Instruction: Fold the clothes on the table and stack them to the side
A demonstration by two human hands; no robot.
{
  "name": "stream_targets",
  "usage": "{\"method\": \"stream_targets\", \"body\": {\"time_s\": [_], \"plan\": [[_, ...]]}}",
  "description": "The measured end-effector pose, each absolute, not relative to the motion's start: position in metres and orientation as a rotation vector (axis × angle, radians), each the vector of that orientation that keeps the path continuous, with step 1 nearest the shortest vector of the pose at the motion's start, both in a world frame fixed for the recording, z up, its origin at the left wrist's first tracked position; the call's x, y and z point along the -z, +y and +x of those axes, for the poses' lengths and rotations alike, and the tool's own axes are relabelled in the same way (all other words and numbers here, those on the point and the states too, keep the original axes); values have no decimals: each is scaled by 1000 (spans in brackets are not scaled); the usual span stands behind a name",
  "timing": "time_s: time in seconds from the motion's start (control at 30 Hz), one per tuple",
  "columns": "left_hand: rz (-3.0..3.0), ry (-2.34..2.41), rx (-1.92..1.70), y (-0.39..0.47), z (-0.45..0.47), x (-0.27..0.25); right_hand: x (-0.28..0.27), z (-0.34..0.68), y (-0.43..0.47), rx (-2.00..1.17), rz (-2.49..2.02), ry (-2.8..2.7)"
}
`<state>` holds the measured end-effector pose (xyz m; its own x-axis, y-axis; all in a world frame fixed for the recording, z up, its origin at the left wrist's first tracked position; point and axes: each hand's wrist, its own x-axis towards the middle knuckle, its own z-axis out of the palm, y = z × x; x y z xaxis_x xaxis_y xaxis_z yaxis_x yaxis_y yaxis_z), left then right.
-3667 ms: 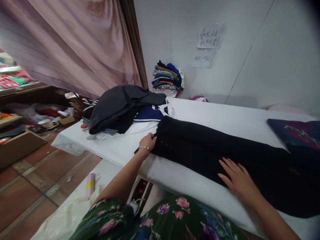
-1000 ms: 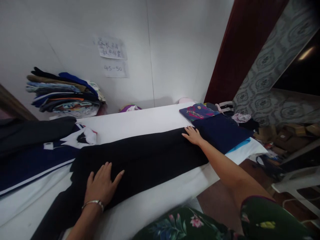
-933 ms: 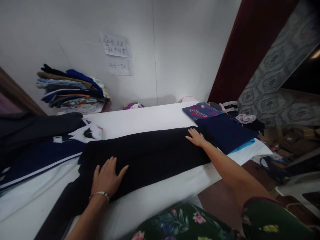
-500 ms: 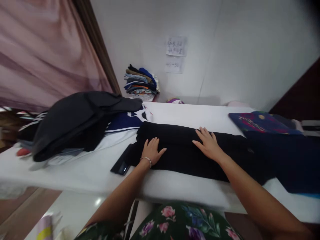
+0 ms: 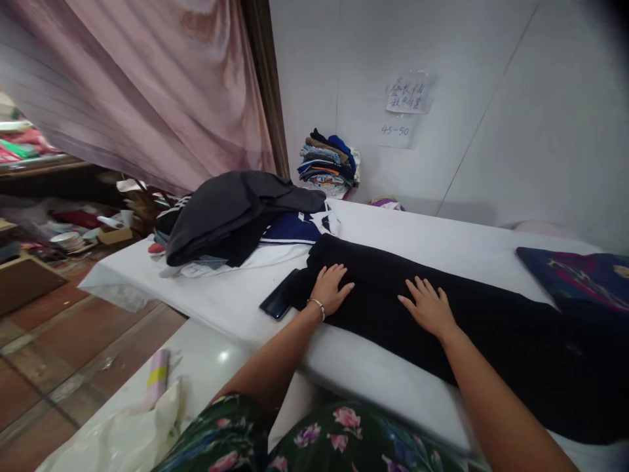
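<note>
A black folded garment (image 5: 378, 311) lies lengthwise on the white-covered table, running off toward the right. My left hand (image 5: 333, 290) rests flat on its left part, fingers spread, with a bracelet at the wrist. Farther along the cloth, my right hand (image 5: 428, 305) also lies palm down, its fingers apart. Neither hand grips the fabric. A dark smartphone (image 5: 276, 305) sits just left of the garment, close to my left hand and partly against the cloth.
A heap of dark clothes (image 5: 226, 219) lies on the table's left end. Behind stands a folded clothes stack (image 5: 328, 164) near the wall. A blue patterned cloth (image 5: 580, 272) is at right. Lower left are a pink roll (image 5: 158, 377) and a plastic bag (image 5: 132, 432).
The view has turned left, so everything sits farther right and more floor shows at left. Both hands remain flat on the black garment, with little visible movement over it.
</note>
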<state>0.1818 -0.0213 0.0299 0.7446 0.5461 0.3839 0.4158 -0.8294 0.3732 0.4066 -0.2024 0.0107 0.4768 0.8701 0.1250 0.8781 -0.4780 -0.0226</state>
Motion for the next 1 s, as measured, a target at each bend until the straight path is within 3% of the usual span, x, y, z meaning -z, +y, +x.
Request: {"method": "stream_targets", "body": {"time_s": [0.23,0.43,0.67,1.0], "plan": [[2411,1168,-1077,13,157,-44,-13,406,-202,127,-2629,-1564],[2447,1282,-979,17,150,-59,-15,405,-203,121,-2646,-1560],[2771,947,-372,-26,177,-34,-16,405,-205,103,-2632,-1537],[2701,1050,-497,-14,168,-42,-20,402,-205,54,-2633,-1540]]}}
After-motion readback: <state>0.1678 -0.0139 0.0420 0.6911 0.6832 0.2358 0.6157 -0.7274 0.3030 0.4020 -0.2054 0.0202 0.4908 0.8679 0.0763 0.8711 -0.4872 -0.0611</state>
